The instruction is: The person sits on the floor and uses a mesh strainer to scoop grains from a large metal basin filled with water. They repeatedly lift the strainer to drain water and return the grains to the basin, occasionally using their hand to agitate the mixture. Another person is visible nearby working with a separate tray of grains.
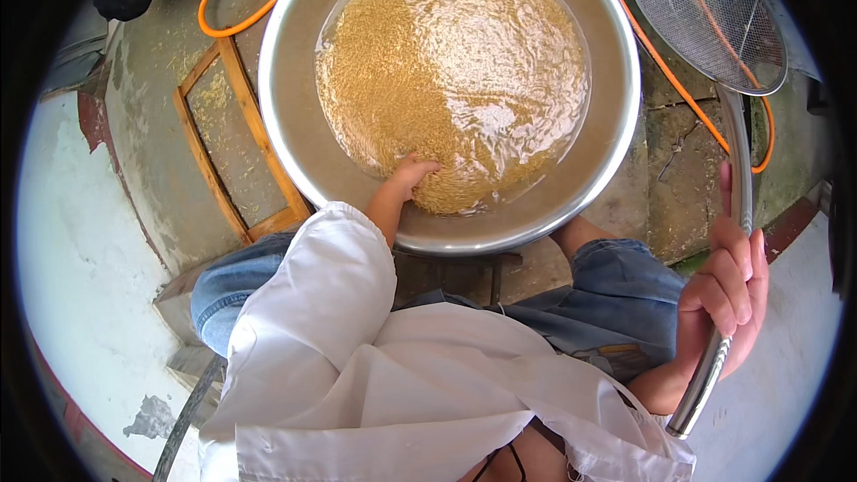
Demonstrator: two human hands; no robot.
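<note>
Metal basin (pixel 295 80): golden grain (pixel 370 80) under rippled water (pixel 491 49).

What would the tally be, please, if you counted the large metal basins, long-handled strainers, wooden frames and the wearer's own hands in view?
Large metal basin: 1
Long-handled strainer: 1
Wooden frame: 1
Wearer's hands: 2 (left hand, right hand)
Total: 5

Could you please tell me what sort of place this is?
Probably a yard or simple work area: a large metal basin of wet grain, an orange hose and a wooden frame on worn floor suggest it.
</note>
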